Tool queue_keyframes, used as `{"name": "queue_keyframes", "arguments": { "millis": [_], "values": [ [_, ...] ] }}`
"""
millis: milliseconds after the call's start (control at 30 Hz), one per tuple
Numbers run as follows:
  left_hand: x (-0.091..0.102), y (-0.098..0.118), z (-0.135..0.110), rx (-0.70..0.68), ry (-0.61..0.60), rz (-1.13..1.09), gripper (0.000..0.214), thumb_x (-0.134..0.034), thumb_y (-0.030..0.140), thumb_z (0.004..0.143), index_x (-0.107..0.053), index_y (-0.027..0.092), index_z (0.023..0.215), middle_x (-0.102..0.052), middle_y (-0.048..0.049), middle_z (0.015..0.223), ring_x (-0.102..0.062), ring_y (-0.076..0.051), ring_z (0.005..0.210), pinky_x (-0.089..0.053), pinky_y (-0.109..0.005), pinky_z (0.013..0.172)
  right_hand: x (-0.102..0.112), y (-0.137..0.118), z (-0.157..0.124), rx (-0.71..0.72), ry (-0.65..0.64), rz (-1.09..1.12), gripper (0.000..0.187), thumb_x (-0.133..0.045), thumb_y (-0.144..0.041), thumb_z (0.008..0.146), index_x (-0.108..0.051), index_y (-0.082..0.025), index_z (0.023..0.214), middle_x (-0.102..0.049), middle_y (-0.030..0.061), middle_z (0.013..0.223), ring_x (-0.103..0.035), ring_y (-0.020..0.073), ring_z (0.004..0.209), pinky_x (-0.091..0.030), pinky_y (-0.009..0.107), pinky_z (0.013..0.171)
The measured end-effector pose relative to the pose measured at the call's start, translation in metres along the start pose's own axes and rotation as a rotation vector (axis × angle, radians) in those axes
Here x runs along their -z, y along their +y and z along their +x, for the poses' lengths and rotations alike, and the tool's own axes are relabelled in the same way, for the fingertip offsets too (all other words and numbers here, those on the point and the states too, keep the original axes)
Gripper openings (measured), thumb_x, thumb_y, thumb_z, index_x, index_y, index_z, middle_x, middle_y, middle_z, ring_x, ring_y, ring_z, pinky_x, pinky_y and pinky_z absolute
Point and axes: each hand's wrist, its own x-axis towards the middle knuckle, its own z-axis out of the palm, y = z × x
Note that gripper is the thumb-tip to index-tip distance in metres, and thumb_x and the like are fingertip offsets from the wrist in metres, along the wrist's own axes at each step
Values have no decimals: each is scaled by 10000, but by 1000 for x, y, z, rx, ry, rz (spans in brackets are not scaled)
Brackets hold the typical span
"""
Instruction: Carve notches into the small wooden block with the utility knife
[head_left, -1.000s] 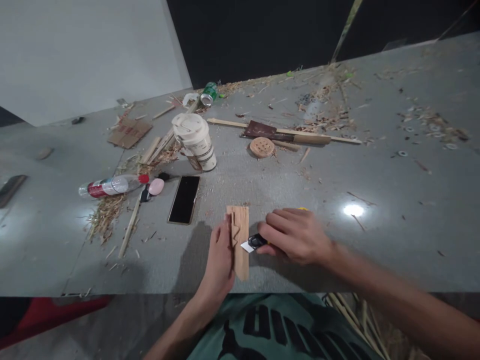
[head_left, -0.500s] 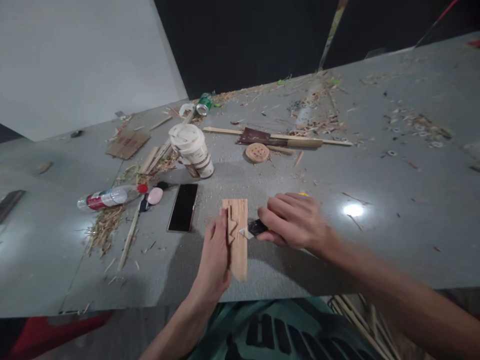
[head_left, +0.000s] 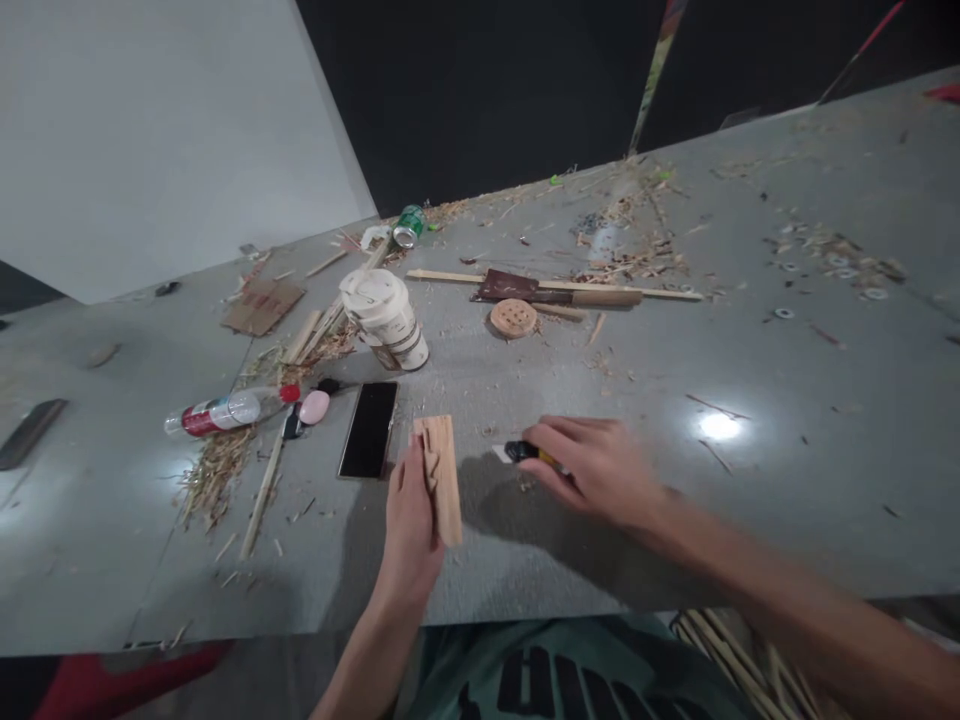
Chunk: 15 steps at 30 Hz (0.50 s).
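Now the wooden block [head_left: 448, 488] has been swung leftward and turned slightly in the left hand [head_left: 409, 515]; half a second ago the tip of the utility knife [head_left: 520, 451] was held over its face. Bare table [head_left: 480, 580] is shown between the two, so cutting appears to be paused for this instant. The block is gripped along its left edge; the knife is clasped in the right hand [head_left: 592, 465], its blade pointed blockward but apart. Whether the block is lifted cannot be told.

And the count: one block, one knife; one phone [head_left: 369, 430], just left of the block's grip. Beyond that grip, one lidded cup [head_left: 384, 322] is seen, one green can [head_left: 409, 227] behind it; farther left, one bottle [head_left: 232, 410] is laid flat. Ahead of the knife's grip, one round holed piece [head_left: 513, 318] and one cleaver [head_left: 510, 286] are found. Shavings [head_left: 214, 480] are strewn too thickly to be counted.
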Motion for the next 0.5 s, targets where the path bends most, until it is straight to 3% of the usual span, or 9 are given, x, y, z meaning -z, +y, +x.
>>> {"name": "queue_keyframes", "arguments": {
  "millis": [100,267,400,500],
  "values": [
    [-10,-4,-9,5,111,16,481,-860,673,922,-754,232,1083,-770,-4,868,-746,-161,745,-533,-232,612,-3,-11,4,65,-57,28,387,-464,-504,1197,-634,-237,974,-698,11,822,-620,156,681,-398,343,595],
    [-18,-5,-16,44,179,30,303,-824,511,1016,-772,235,1129,-809,-32,1100,-786,-172,971,-589,-222,736,0,-18,6,147,-66,12,499,-360,-506,1224,-634,-218,922,-654,6,789,-552,146,669,-366,354,628],
    [-13,-8,-23,81,123,65,444,-861,635,938,-737,218,1029,-764,-18,942,-752,-183,855,-569,-246,680,0,-19,9,178,17,-23,552,-365,-571,1214,-657,-228,895,-639,-7,747,-504,150,654,-326,360,634],
    [-3,-21,-32,65,38,161,536,-826,736,906,-738,215,995,-719,-11,824,-702,-188,746,-508,-261,599,3,10,21,91,118,-29,592,-374,-644,1191,-656,-247,854,-610,-15,695,-477,152,627,-308,352,627]
  ]
}}
